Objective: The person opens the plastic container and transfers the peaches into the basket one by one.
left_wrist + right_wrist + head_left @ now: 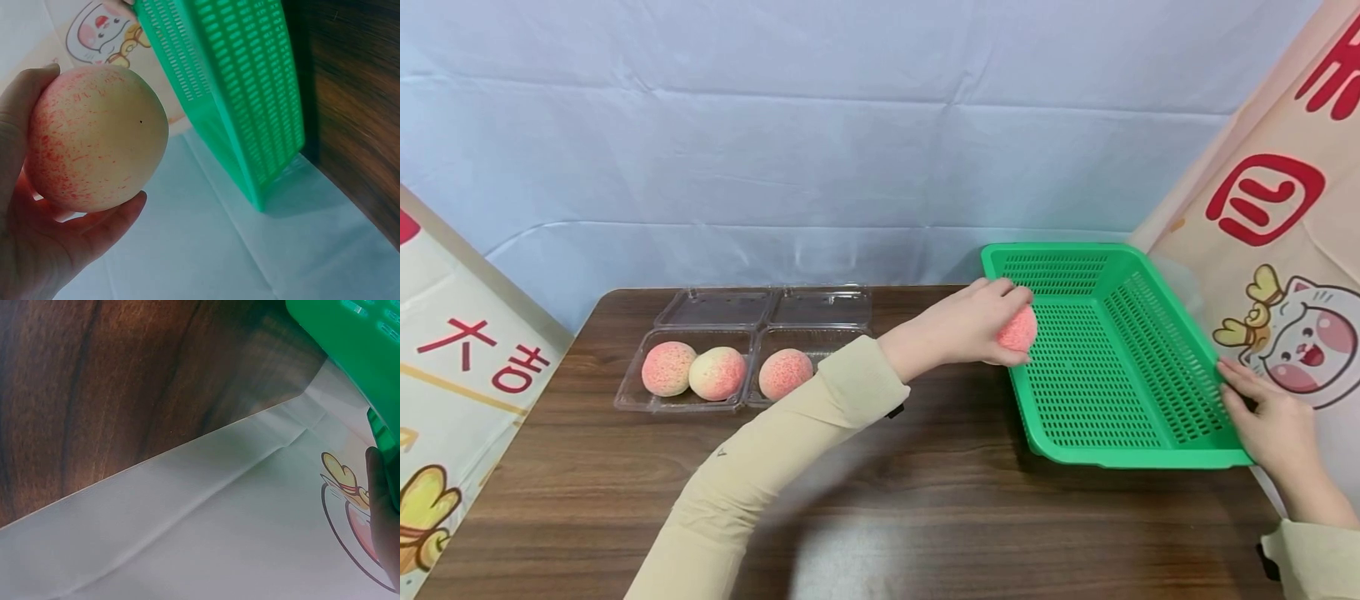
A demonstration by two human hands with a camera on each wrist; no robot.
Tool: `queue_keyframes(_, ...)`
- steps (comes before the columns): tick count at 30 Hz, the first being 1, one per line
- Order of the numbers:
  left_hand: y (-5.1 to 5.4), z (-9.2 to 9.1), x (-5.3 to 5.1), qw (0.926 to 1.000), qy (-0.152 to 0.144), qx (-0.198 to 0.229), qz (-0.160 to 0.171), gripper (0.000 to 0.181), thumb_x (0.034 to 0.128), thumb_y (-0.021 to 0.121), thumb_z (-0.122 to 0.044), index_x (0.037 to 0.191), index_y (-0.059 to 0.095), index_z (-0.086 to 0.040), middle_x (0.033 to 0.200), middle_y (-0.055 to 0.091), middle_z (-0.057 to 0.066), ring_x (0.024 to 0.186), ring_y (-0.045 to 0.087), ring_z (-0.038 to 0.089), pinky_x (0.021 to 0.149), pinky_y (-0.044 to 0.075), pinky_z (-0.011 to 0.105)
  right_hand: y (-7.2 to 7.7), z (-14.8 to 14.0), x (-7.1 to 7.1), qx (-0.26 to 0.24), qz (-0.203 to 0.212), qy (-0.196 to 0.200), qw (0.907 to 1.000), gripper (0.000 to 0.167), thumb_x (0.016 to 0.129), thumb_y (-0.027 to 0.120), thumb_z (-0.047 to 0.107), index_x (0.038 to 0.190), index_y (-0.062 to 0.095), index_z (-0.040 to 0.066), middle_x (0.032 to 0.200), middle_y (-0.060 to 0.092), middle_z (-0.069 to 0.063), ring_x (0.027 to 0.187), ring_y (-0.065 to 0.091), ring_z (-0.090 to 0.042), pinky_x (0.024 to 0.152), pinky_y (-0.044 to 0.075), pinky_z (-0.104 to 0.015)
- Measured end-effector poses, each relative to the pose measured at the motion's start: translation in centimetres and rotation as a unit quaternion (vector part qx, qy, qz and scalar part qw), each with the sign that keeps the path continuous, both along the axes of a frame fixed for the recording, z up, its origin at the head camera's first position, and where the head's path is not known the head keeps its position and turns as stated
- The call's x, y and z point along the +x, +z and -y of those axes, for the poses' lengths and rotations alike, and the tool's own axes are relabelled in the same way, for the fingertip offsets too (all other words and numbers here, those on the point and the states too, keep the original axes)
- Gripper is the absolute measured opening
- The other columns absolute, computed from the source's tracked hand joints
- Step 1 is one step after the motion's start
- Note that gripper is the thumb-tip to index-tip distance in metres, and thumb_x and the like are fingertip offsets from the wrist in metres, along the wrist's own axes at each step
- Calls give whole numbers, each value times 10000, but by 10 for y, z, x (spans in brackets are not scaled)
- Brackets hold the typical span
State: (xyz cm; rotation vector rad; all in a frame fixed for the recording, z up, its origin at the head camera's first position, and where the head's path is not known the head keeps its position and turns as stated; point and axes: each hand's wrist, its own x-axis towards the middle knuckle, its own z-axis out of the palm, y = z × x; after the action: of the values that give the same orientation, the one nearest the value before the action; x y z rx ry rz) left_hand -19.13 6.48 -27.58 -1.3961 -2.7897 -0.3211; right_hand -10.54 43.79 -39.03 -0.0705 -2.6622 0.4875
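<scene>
The left hand [973,323] holds a peach [97,137], its fingers and thumb bent around the round body. The skin of this fruit looks matt, pale cream on one side and speckled with pink-red on the other, with one small dark dot. The peach is in the hand, close to the left rim of the green basket [1142,457]; I cannot tell exactly if it is above the inside.

To the right of this hand the basket spreads out, a rectangular form of smooth plastic with sloping walls, all pierced by rows of narrow slots. At its far side, the right hand [1273,417] grips the right rim.

Behind the left hand comes a beige sleeve [775,450] of soft cloth with a turned cuff. Left of the hand, beyond the cuff, are clear plastic boxes [700,407], thin and shiny, their flat lids [820,307] folded back. In them lie three rounded peaches [668,368], two touching each other and one apart. Below the hands is the table [962,433], dark brown with streaked wood grain
</scene>
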Motion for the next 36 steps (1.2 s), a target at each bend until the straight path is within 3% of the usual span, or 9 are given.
queue_keyframes(7,3,-3,1,9999,-115,-7,-124,668,773,638,-483,1289,433,-111,1201,480,20,1072,440,166,915,357,198,1,1,1,-5,38,-15,10000,370,937,423,118,1268,480,-36,1315,422,-210,1237,351,-421,1036,202,-512)
queue_keyframes(16,6,-11,3,9996,-188,-98,-182,671,778,624,-496,1295,424,-119,1199,479,6,1083,431,143,943,323,191,1,1,1,-7,-26,19,10000,362,932,426,107,1253,490,-48,1297,436,-226,1222,361,-435,1010,225,-536)
queue_keyframes(17,6,-11,4,9996,-185,-109,-165,676,779,623,-497,1301,420,-120,1206,477,8,1088,430,148,942,326,192,1,1,1,4,-51,29,10000,360,931,427,103,1250,492,-50,1298,435,-222,1218,365,-436,998,234,-544)
queue_keyframes(18,6,-12,4,9997,-175,-123,-142,675,780,621,-498,1304,417,-124,1212,474,6,1093,430,152,936,332,191,1,1,0,0,-79,44,10000,357,929,431,101,1247,496,-50,1342,430,-100,1215,368,-437,996,235,-546)
queue_keyframes(23,7,-16,5,9994,-254,-139,-170,663,788,614,-502,1296,422,-122,1204,478,3,1090,432,141,946,323,195,2,2,1,-50,96,18,9999,375,938,419,126,1272,476,-34,1367,400,-83,1235,341,-433,1027,200,-532)
queue_keyframes(24,7,-17,5,9993,-273,-147,-188,658,790,610,-506,1292,424,-123,1199,480,-1,1085,433,135,949,318,194,2,2,1,-66,143,13,9999,379,940,416,131,1278,469,-32,1369,400,-88,1240,333,-434,1037,187,-525)
queue_keyframes(25,7,-18,6,9992,-307,-152,-219,657,792,608,-507,1291,426,-121,1196,482,-2,1083,433,126,962,304,198,2,2,2,-62,191,-2,9998,382,942,411,133,1283,463,-31,1330,406,-210,1245,326,-432,1039,183,-524)
queue_keyframes(31,8,-25,6,9989,-393,-183,-194,668,801,591,-519,1306,414,-119,1209,478,-4,1085,433,114,976,287,198,2,2,1,-52,162,-16,9999,376,942,419,126,1281,466,-30,1363,384,-145,1249,330,-420,1040,190,-517)
queue_keyframes(36,10,-31,7,9987,-392,-266,-161,674,802,585,-522,1314,405,-122,1214,474,-6,1083,433,103,973,282,184,3,2,1,-37,173,-24,9998,376,943,412,123,1279,464,-39,1311,421,-231,1243,331,-431,1037,189,-525)
